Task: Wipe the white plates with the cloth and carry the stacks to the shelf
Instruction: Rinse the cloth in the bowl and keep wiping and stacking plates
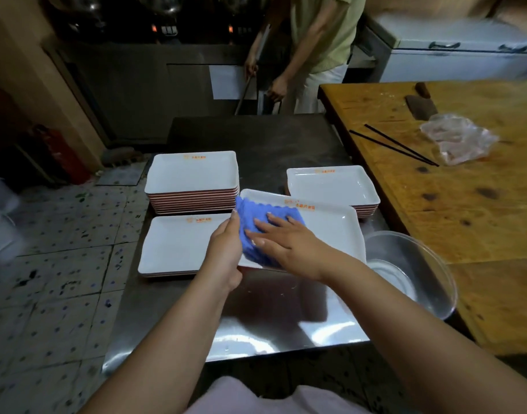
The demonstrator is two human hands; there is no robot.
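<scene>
My left hand (226, 249) grips the near-left edge of a white rectangular plate (331, 231), holding it tilted above the steel table (274, 309). My right hand (286, 237) lies flat, fingers straight, pressing the blue cloth (256, 216) onto the plate's left part. A low plate stack (172, 246) sits just left, a tall stack (193, 177) behind it, and a third stack (331, 183) to the right. A metal basin (417, 264) stands near my right forearm.
</scene>
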